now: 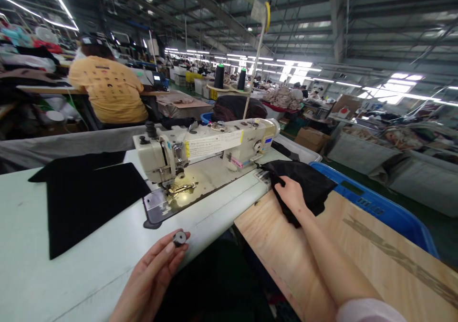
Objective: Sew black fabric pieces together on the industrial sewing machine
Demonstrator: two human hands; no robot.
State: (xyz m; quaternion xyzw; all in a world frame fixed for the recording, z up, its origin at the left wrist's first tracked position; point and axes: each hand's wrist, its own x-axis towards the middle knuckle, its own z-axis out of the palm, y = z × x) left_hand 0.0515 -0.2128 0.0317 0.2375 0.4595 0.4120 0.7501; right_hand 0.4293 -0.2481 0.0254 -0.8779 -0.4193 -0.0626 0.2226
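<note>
One small round metal piece [179, 238] is in the left hand [155, 268], held between its thumb and fingers, by the near edge of the pale table [25, 236]. The right hand [292, 195] pinches some bunched black cloth [307, 179] over one wooden board [352, 250]. One sewing machine [214, 143] sits between that and the flat black cloth [91, 202], one piece or two, I cannot tell. Two black thread cones [219, 77] stand behind.
</note>
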